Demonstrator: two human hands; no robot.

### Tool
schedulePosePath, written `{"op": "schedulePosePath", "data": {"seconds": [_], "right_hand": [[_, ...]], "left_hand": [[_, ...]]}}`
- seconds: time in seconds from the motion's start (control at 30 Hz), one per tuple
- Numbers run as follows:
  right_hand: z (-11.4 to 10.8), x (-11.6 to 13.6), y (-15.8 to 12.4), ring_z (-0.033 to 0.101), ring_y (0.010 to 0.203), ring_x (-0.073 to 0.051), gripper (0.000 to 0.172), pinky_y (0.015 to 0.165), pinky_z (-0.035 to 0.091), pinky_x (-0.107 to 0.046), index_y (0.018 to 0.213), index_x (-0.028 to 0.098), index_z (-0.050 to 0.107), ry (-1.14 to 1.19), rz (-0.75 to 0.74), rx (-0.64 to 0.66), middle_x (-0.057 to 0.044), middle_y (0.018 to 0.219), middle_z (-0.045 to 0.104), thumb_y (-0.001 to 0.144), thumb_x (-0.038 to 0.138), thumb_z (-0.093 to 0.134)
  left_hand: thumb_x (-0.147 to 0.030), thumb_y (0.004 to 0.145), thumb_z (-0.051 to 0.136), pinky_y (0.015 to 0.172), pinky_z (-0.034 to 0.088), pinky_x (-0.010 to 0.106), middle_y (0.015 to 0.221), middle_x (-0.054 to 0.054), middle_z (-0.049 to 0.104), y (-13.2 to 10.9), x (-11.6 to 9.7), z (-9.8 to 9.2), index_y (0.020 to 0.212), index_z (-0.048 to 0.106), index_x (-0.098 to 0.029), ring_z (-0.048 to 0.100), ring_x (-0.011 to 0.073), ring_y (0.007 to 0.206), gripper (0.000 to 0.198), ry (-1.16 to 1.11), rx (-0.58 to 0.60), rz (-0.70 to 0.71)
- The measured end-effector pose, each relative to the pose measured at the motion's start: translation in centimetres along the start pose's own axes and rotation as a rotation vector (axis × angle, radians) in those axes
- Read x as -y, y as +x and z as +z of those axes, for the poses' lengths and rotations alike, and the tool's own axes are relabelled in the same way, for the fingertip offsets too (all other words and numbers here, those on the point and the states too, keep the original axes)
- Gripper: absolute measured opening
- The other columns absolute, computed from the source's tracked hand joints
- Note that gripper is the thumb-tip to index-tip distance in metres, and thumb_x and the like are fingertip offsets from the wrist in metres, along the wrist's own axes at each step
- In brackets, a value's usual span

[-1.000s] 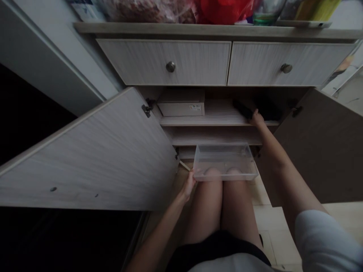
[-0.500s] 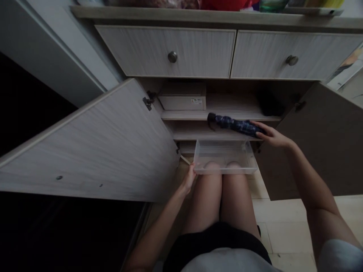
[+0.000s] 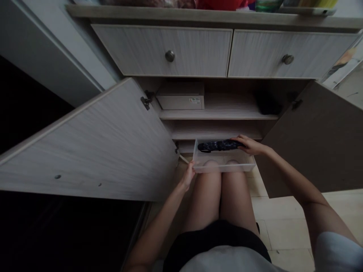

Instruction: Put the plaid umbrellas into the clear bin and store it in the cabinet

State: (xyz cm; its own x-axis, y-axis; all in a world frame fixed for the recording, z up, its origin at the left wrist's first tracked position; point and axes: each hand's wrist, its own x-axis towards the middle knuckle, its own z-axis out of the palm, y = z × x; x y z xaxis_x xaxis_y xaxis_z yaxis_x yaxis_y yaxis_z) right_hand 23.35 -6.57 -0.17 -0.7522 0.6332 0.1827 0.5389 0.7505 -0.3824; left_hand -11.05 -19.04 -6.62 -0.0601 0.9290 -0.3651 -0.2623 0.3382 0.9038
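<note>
A clear plastic bin [image 3: 224,167] rests across my knees in front of the cabinet. My left hand [image 3: 189,174] grips its left front corner, fingers closed on the edge. A dark folded umbrella [image 3: 218,145] with a checked pattern lies lengthwise at the back of the bin, handle end to the left. Around its right end my right hand [image 3: 248,145] is closed. Whether the umbrella touches the bin's bottom I cannot tell.
The left cabinet door [image 3: 107,151] and right door [image 3: 312,147] stand open on both sides. On the upper shelf [image 3: 227,112] sit a light box [image 3: 181,99] and a dark object [image 3: 266,104]. Two drawers with round knobs [image 3: 169,56] are closed above.
My right hand has brought the umbrella down and slightly left, from above the bin's back edge into the bin. My left hand keeps its grip on the bin.
</note>
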Motion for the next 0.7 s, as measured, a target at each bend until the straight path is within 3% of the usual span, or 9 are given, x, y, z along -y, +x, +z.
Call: {"op": "schedulePosePath", "data": {"seconds": [0.2,0.33,0.43,0.53,0.7], "right_hand": [[1.0,-0.1,0.8,0.063,0.106,-0.027,0.044,0.090,0.052,-0.042,0.126,0.025,0.068,-0.161,0.067,-0.003,-0.011,0.115,0.067,0.086,0.012,0.058],[-0.8,-1.7,1.5,0.064,0.103,-0.024,0.034,0.091,0.053,-0.039,0.121,0.023,0.069,-0.090,0.118,-0.172,-0.010,0.113,0.068,0.090,0.020,0.056],[-4.0,-5.0,1.9,0.064,0.103,-0.026,0.035,0.092,0.051,-0.040,0.122,0.017,0.068,-0.185,0.421,-0.370,-0.014,0.113,0.066,0.091,0.021,0.052],[-7.5,-9.0,2.4,0.059,0.114,-0.031,0.041,0.096,0.048,-0.043,0.130,0.013,0.062,-0.322,0.768,-0.479,-0.019,0.126,0.060,0.092,0.021,0.050],[-10.2,-13.3,3.8,0.051,0.128,-0.036,0.047,0.099,0.045,-0.047,0.139,0.012,0.055,-0.378,1.143,-0.376,-0.023,0.139,0.053,0.094,0.026,0.054]], "left_hand": [[-0.047,0.092,0.053,0.104,0.045,0.040,0.115,0.009,0.074,0.0,-0.5,0.2,0.124,0.068,-0.020,0.062,0.0285,0.121,0.044,-0.004,0.005,-0.038],[-0.050,0.090,0.055,0.104,0.045,0.041,0.116,0.010,0.074,-0.1,-0.5,0.2,0.121,0.069,-0.019,0.061,0.0299,0.123,0.046,0.001,0.004,-0.033],[-0.051,0.089,0.054,0.107,0.042,0.042,0.116,0.010,0.074,-0.1,-0.4,0.0,0.119,0.069,-0.019,0.060,0.0300,0.124,0.047,0.023,0.004,-0.028],[-0.054,0.087,0.056,0.108,0.041,0.043,0.118,0.010,0.074,-0.2,-0.3,-0.3,0.116,0.071,-0.019,0.059,0.0308,0.124,0.048,0.042,0.026,-0.008],[-0.060,0.082,0.060,0.110,0.039,0.044,0.123,0.011,0.072,0.1,0.1,-0.6,0.117,0.071,-0.019,0.058,0.0314,0.125,0.055,0.044,0.029,0.007]]}}
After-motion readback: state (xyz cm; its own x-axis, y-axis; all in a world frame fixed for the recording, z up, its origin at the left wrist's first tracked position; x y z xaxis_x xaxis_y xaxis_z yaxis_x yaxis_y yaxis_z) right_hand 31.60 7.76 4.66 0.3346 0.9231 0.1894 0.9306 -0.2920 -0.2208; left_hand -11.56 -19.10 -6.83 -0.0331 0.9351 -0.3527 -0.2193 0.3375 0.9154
